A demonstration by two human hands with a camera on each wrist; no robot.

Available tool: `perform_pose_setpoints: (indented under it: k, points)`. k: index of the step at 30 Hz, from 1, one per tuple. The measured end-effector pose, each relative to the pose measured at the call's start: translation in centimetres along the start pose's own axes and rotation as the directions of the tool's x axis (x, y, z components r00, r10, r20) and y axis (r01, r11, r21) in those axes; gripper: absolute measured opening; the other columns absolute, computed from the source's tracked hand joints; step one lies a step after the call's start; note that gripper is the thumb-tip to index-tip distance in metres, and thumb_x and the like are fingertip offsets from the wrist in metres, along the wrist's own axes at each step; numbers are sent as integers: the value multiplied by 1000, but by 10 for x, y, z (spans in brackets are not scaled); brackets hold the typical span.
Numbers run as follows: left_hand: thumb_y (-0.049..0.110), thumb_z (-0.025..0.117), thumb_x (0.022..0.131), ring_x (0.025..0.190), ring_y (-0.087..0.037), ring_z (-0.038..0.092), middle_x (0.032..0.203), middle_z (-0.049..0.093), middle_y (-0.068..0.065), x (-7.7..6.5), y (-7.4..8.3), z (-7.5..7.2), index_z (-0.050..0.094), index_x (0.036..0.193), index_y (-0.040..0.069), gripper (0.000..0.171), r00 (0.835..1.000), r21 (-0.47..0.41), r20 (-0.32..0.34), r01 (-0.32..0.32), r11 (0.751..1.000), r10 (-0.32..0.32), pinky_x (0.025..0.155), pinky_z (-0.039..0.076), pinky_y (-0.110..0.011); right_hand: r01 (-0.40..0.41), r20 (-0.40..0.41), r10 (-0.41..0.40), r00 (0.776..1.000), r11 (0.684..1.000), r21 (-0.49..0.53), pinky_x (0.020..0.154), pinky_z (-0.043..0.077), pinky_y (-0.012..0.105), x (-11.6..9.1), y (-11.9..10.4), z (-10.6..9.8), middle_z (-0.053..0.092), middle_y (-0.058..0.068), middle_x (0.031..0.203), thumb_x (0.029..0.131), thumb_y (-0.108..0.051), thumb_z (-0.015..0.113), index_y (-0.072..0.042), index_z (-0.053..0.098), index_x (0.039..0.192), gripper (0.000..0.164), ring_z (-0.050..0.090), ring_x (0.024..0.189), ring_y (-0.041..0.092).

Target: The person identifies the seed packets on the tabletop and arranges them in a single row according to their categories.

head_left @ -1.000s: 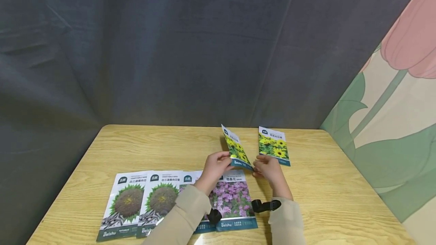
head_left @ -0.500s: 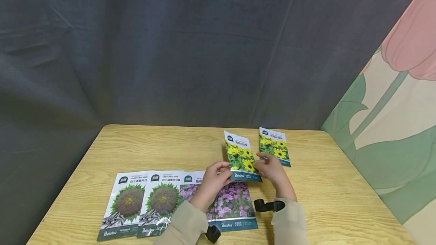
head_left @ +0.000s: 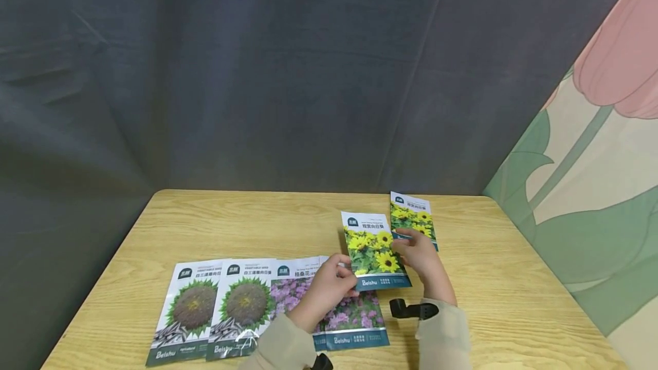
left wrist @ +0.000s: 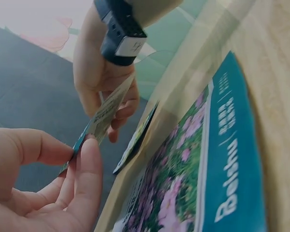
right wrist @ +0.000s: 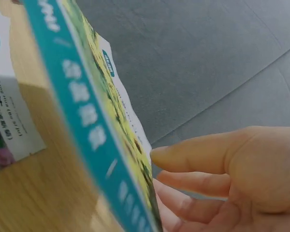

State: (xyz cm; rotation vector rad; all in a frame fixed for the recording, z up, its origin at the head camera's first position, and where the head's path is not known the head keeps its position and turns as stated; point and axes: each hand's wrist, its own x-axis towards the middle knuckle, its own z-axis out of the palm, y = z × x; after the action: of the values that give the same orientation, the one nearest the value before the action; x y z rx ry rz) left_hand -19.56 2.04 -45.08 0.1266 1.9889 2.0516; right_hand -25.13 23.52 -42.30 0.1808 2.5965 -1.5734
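A seed packet (head_left: 371,253) with yellow sunflowers and a teal bottom band is held up, tilted, above the table in the head view. My left hand (head_left: 330,285) pinches its lower left edge between thumb and fingers, also plain in the left wrist view. At its right edge, my right hand (head_left: 421,256) holds on with the thumb (right wrist: 183,153) in front and the other fingers behind. Beneath it lies a purple-flower seed packet (head_left: 354,320), its top covered by the held one. A second yellow sunflower packet (head_left: 411,216) lies flat behind the right hand, partly covered by it.
To the left, two sunflower-head seed packets (head_left: 192,307) overlap in a row with another purple-flower packet (head_left: 288,290), which the left arm partly hides. The wooden table (head_left: 514,301) meets a dark curtain (head_left: 288,84) at the back and a flower-painted wall (head_left: 591,198) at right.
The held sunflower packet has turned to face the camera and come down and to the right. Both hands moved with it, the right hand shifting up along its right edge.
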Motion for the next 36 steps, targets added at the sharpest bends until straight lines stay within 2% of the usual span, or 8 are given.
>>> perform_pose_setpoints:
  k: [4, 7, 12, 17, 20, 23, 28, 36]
  points:
    - [-2, 57, 94, 72, -20, 64, 93, 61, -12, -5, 1, 6, 49, 134, -6, 41, 999, 29, 29, 20, 999, -21, 71, 61, -37, -6, -25, 6, 1000, 1000, -15, 92, 55, 51, 0, 0, -3, 60, 30, 127, 103, -9, 56, 7, 43, 147, 49, 62, 113, 40]
    - [-2, 58, 95, 67, -18, 63, 88, 60, -10, -7, -1, 13, 53, 126, -6, 32, 999, 71, 38, 18, 997, -20, 67, 61, -35, -12, -48, 11, 999, 1000, -26, 83, 56, 42, 1, 0, -5, 59, 31, 127, 102, -8, 57, 8, 43, 147, 50, 63, 107, 36]
    - [-2, 58, 97, 58, -12, 60, 79, 60, -7, -11, -4, 23, 58, 110, -5, 14, 999, 118, 39, -3, 993, -2, 58, 60, -29, -22, -91, 17, 996, 999, -48, 72, 51, 30, 2, 2, -8, 57, 33, 127, 100, -7, 59, 8, 45, 145, 50, 62, 101, 33]
    - [0, 59, 98, 54, -11, 61, 72, 63, -6, -15, -7, 30, 62, 101, -5, 6, 999, 123, 43, 1, 992, -6, 55, 59, -28, -32, -124, 23, 992, 997, -68, 79, 51, 36, 2, 3, -12, 54, 34, 129, 99, -5, 58, 8, 45, 145, 50, 59, 107, 39]
    - [2, 59, 98, 54, -10, 63, 69, 64, -6, -18, -9, 33, 64, 95, -3, 7, 997, 116, 69, 27, 993, -35, 55, 60, -28, -40, -139, 29, 990, 996, -77, 84, 52, 43, 1, 3, -13, 53, 34, 129, 99, -3, 57, 8, 45, 145, 48, 59, 110, 42]
    - [2, 58, 99, 54, -13, 65, 68, 64, -7, -20, -10, 37, 65, 91, -2, 11, 993, 103, 97, 54, 993, -64, 55, 60, -28, -54, -150, 40, 988, 995, -88, 84, 52, 43, 0, 3, -14, 54, 32, 126, 99, -2, 57, 7, 48, 143, 45, 58, 108, 41]
    - [1, 58, 98, 55, -18, 68, 67, 66, -8, -23, -11, 41, 67, 89, -2, 13, 988, 87, 121, 88, 992, -98, 54, 60, -29, -84, -164, 65, 984, 990, -109, 76, 50, 36, 1, 5, -14, 53, 25, 115, 98, 0, 57, 6, 54, 139, 42, 53, 100, 35]
    - [1, 60, 96, 55, -24, 71, 62, 67, -9, -25, -18, 46, 70, 80, -1, 19, 984, 105, 139, 101, 989, -115, 52, 59, -28, -97, -110, 80, 991, 981, -166, 63, 49, 32, 2, 11, -15, 54, 20, 101, 96, 3, 58, 9, 58, 132, 37, 52, 83, 28]
